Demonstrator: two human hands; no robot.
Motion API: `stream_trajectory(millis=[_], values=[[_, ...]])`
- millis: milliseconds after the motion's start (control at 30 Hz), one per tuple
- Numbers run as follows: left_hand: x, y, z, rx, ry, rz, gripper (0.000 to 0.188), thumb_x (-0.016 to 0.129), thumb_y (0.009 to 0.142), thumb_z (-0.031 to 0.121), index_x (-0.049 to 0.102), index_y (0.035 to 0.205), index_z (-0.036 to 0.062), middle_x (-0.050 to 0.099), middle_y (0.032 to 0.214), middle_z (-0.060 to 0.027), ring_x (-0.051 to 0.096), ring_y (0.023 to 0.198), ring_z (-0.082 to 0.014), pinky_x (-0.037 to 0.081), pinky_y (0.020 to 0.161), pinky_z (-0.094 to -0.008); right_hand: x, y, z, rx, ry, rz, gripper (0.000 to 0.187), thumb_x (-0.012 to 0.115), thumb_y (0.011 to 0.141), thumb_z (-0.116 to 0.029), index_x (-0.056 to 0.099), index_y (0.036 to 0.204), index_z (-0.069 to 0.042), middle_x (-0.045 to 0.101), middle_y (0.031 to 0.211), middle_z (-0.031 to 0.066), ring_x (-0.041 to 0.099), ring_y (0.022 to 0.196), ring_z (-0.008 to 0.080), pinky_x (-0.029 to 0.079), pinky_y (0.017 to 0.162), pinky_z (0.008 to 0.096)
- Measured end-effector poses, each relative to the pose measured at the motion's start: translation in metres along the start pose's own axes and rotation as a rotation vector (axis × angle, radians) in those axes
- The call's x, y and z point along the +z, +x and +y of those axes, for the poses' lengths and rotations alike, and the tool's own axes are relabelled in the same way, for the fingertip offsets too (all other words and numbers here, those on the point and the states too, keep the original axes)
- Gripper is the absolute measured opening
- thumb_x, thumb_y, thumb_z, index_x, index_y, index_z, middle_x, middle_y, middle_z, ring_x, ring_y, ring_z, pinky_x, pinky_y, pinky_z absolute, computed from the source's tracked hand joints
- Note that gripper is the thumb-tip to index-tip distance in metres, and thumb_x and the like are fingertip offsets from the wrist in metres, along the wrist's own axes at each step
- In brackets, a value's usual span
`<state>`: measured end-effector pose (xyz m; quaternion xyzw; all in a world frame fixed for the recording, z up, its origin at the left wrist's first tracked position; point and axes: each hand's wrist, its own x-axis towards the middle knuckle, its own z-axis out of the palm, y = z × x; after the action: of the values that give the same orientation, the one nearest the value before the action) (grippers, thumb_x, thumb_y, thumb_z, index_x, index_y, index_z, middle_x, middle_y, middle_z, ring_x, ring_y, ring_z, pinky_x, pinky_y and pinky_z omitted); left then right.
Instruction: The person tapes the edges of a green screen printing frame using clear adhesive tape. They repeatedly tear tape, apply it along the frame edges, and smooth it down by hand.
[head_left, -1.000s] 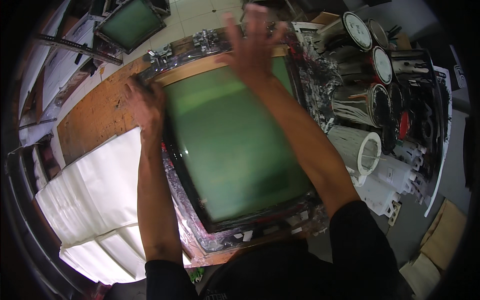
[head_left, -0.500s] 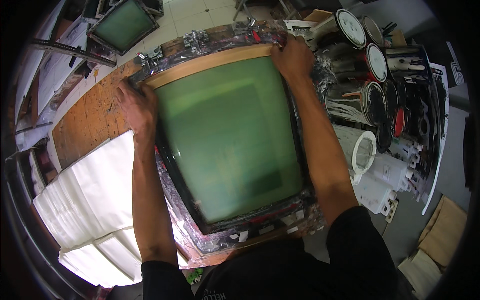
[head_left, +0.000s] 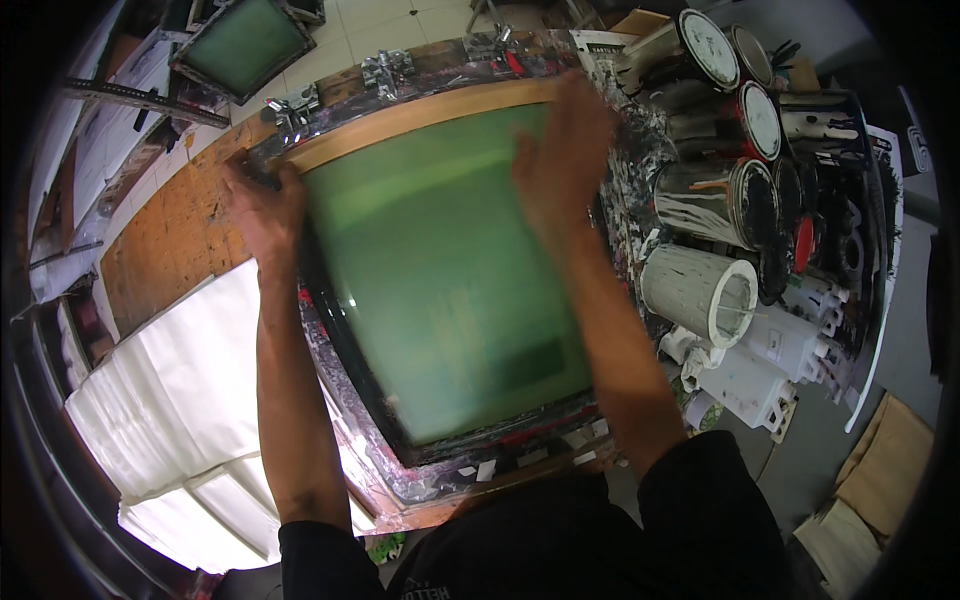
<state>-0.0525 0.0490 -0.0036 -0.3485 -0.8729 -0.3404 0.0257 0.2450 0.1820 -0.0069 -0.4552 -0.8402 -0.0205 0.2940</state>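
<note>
A screen printing frame with green mesh and a wooden strip along its far side lies in front of me. My left hand is closed around its far left corner, thumb toward the mesh. Over the far right part of the frame is my right hand, smeared by motion, so its fingers are not clear. The right forearm crosses the frame's right side and hides part of that edge. Metal hinge clamps stand along the board's far edge, beyond the wooden strip.
White sheets lie on the left beside the wooden table. To the right stand paint-smeared cans, a white bucket and translucent plastic jugs. Another green screen is at the far left.
My right hand has left the frame's far right corner and moved inward over the mesh. The left hand keeps its hold. The white bucket and a crumpled cloth show more fully now.
</note>
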Motion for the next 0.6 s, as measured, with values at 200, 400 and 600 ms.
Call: stream_trajectory(millis=[200,400,600], values=[[0.002,0.000,0.001,-0.030,0.011,-0.023,0.061,0.081,0.082,0.027,0.053,0.127,-0.0034,0.062,0.122,-0.0287,0.062,0.113,-0.0430,0.049,0.098,-0.0479,0.030,-0.018,-0.097,-0.093,0.120,-0.258,0.059,0.059,0.098,-0.032,0.052,0.140,0.010,0.048,0.150,0.0282,0.038,0.146,0.0426,0.021,0.122,0.0596],[-0.002,0.000,-0.004,-0.061,-0.021,-0.028,0.054,0.072,0.087,0.027,0.053,0.128,-0.0041,0.063,0.121,-0.0280,0.064,0.111,-0.0418,0.050,0.098,-0.0481,0.032,-0.012,-0.045,-0.089,0.037,-0.258,0.051,0.058,0.099,-0.029,0.059,0.130,0.012,0.055,0.142,0.0293,0.044,0.142,0.0435,0.021,0.122,0.0606],[0.003,-0.001,0.001,0.002,0.071,-0.010,0.049,0.067,0.089,0.024,0.053,0.126,-0.0051,0.063,0.120,-0.0303,0.064,0.109,-0.0450,0.050,0.096,-0.0487,0.036,-0.004,-0.064,0.091,-0.012,-0.147,0.048,0.066,0.092,-0.023,0.062,0.126,0.011,0.059,0.139,0.0257,0.051,0.137,0.0360,0.029,0.122,0.0501]])
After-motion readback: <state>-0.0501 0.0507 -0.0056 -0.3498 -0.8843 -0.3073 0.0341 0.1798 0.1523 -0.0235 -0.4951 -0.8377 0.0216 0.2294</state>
